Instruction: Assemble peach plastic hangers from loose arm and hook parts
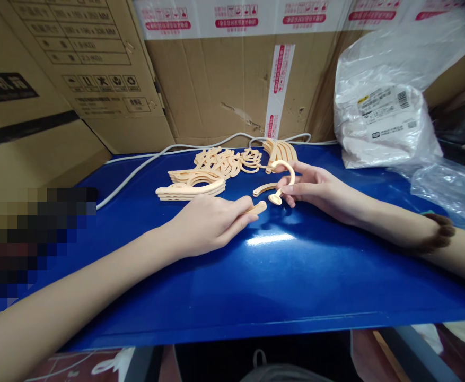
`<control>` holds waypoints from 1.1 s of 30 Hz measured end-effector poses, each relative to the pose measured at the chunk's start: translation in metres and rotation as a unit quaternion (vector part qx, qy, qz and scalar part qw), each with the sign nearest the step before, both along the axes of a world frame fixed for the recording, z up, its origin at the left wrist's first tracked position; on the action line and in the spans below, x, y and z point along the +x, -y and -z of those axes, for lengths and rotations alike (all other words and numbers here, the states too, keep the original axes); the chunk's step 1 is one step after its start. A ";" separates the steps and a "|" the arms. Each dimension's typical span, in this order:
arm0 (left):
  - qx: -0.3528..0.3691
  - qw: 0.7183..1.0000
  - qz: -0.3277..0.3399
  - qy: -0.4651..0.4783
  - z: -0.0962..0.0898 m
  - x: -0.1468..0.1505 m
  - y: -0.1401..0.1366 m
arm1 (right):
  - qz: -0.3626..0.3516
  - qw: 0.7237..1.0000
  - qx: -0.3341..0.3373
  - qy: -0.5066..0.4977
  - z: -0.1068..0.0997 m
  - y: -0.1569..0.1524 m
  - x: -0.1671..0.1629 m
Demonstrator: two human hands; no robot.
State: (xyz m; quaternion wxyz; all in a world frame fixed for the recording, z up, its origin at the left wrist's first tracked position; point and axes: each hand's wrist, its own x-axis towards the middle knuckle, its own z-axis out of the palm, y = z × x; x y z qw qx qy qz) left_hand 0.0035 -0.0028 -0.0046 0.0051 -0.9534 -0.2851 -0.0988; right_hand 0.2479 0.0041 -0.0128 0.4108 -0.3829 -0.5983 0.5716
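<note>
My left hand is closed around a flat cream plastic arm piece, whose rounded end sticks out past the thumb; the rest of it is hidden in the fingers. In my right hand a cream plastic hanger hook is pinched between thumb and fingers, its curve upward and its round base pointing down to the left. The two pieces are close but apart. Just behind them a curved cream arm lies on the blue table.
Stacked cream arms lie left of centre. Behind are a heap of hooks and a fanned stack of curved pieces. A white cable runs along the back, before cardboard boxes. A plastic-wrapped package stands at right.
</note>
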 end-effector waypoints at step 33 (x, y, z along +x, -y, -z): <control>-0.001 1.000 -0.007 -0.029 0.000 0.001 0.001 | -0.056 0.998 0.018 0.014 0.003 -0.002 0.004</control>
